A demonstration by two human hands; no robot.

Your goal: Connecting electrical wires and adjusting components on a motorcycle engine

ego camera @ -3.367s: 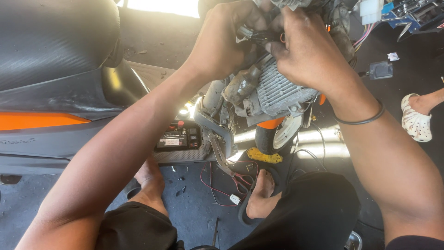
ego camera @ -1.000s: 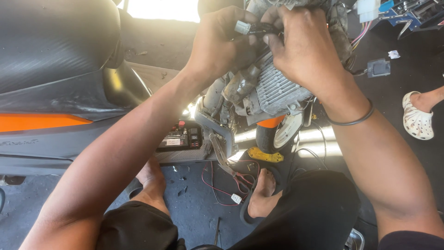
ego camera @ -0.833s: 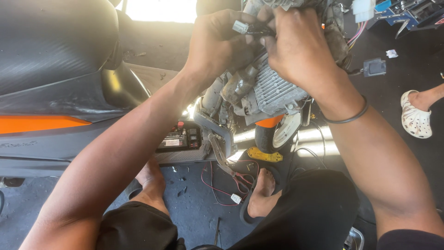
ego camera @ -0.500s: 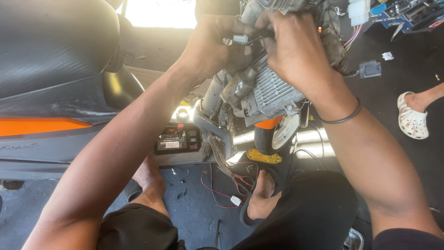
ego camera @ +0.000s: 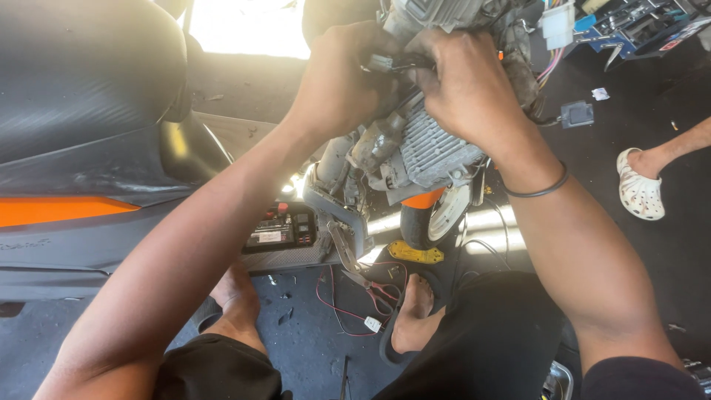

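Note:
My left hand (ego camera: 337, 85) and my right hand (ego camera: 466, 89) meet at a small black plug connector (ego camera: 381, 61) with dark wires, at the top of a stripped scooter front. Both hands pinch it from either side. Just below them sits a grey finned metal unit (ego camera: 429, 148) bolted to the steering column (ego camera: 355, 159). A thin black band circles my right wrist. Fingers hide most of the connector.
The scooter's black seat and orange side panel (ego camera: 67, 211) fill the left. A black battery (ego camera: 281, 228) lies on the footboard. Red wires and pliers (ego camera: 366, 285) lie by my bare feet. White multi-wire plug (ego camera: 557, 26) hangs top right; another person's foot in a white clog (ego camera: 641, 192) stands right.
The view has shifted a little, so hands and column sit slightly left and higher in frame. Both hands stay clamped on the connector, with small finger movements only.

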